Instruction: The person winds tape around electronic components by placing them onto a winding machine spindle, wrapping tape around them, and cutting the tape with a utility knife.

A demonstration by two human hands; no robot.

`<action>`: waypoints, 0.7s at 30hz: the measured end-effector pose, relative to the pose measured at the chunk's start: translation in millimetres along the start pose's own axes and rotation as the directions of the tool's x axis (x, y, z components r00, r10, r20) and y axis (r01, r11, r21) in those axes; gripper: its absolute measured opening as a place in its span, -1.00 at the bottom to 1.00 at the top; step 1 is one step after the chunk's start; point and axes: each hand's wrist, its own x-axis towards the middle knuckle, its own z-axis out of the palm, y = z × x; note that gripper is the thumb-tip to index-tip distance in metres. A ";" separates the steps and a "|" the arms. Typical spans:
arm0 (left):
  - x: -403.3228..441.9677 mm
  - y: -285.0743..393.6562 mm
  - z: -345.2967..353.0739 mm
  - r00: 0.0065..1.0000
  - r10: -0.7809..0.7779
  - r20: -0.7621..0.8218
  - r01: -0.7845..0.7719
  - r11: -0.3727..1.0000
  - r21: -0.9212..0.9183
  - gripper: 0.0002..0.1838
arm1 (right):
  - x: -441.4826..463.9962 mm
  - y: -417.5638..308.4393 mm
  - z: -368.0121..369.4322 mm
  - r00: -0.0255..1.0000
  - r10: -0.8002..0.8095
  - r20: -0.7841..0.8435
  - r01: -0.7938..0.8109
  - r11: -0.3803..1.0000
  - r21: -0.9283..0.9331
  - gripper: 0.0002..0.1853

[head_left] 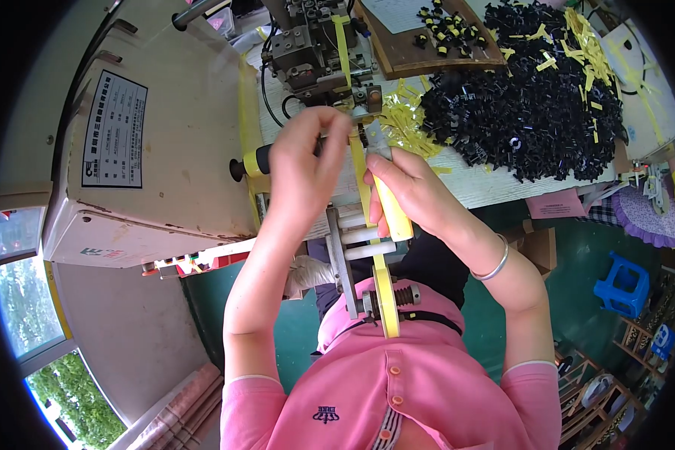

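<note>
My right hand (pixel 416 184) is wrapped around a tool with a yellow handle (pixel 392 210) and a greyish head (pixel 376 136); its exact kind I cannot make out. The tool's head points up toward the machine (pixel 300 56). My left hand (pixel 304 150) is bent, thumb and fingers closed together just below the machine's front, and whatever they hold is hidden. A yellow tape (pixel 358 169) runs between my hands, up from a tape roll (pixel 386 300) on a spindle close to my waist.
A large heap of small black parts (pixel 517 105) covers the bench at right, with yellow tape scraps (pixel 405 124) beside it. A wooden tray (pixel 397 56) holds black-and-yellow pieces. The beige machine cabinet (pixel 157 135) stands at left. White rollers (pixel 360 235) carry the tape.
</note>
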 end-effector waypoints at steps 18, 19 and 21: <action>12.5 7.5 -15.5 0.912 -0.295 0.286 0.278 0.955 0.099 -0.78 | 6.4 7.8 13.1 1.000 -0.020 0.010 0.017 0.977 0.212 -0.64; 12.1 7.5 -15.0 0.914 -0.290 0.282 0.274 0.957 0.096 -0.78 | 7.7 6.9 15.1 1.000 -0.025 0.001 0.025 0.976 0.216 -0.64; 11.6 7.1 -13.8 0.920 -0.281 0.275 0.266 0.960 0.091 -0.78 | 10.7 4.3 17.6 0.999 -0.036 -0.019 0.039 0.974 0.225 -0.63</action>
